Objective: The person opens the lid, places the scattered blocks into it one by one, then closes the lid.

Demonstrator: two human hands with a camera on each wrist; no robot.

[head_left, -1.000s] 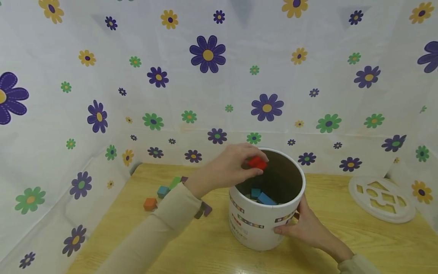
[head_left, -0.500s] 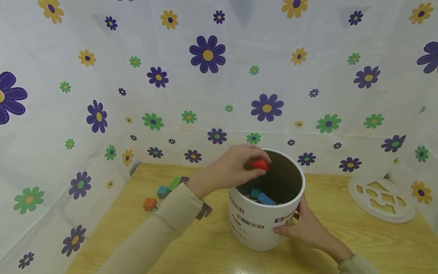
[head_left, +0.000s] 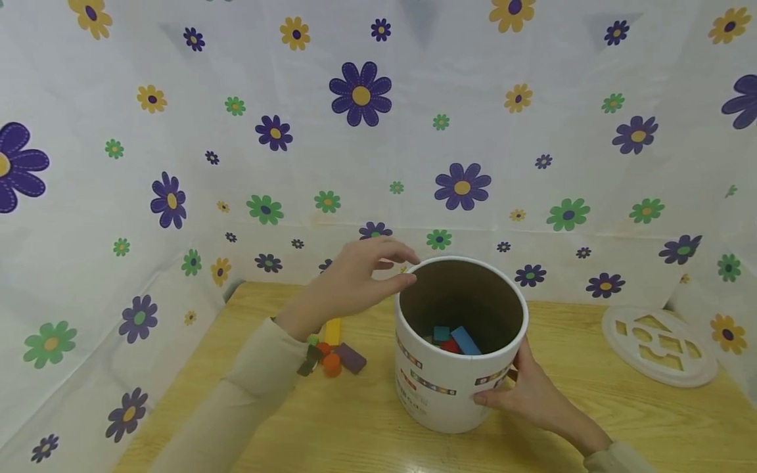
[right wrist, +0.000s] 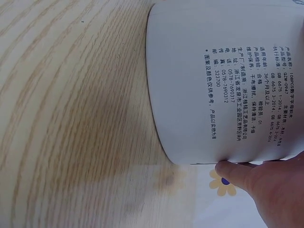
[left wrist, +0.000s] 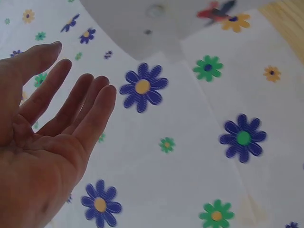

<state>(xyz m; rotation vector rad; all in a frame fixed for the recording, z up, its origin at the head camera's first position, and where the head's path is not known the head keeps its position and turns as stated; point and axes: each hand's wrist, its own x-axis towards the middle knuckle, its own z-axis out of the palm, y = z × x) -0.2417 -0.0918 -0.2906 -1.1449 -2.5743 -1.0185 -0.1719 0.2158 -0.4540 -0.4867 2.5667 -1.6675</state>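
My left hand point(head_left: 355, 276) is empty, fingers spread and slightly bent, just off the left rim of a white bucket point(head_left: 437, 394). The left wrist view shows the same hand point(left wrist: 52, 137) with nothing in its palm. Inside the bucket lie a red block point(head_left: 449, 345), a blue block point(head_left: 465, 340) and a teal block point(head_left: 441, 333) near the bottom. My right hand point(head_left: 529, 397) grips the bucket's right side, thumb on the front and fingers hidden behind. Printed text covers the bucket wall point(right wrist: 190, 85) in the right wrist view.
Left of the bucket on the wooden table point(head_left: 378, 433) lie loose blocks: a yellow one point(head_left: 333, 332), a purple one point(head_left: 351, 359), an orange one point(head_left: 332, 365) and others, partly behind my left forearm. A white lid with cut-out shapes point(head_left: 659, 345) lies at right. Flowered cloth point(head_left: 473, 131) hangs behind.
My left hand has let go of the red block, which now lies inside the bucket, and has drawn back left past the rim. My right hand has stayed on the bucket.
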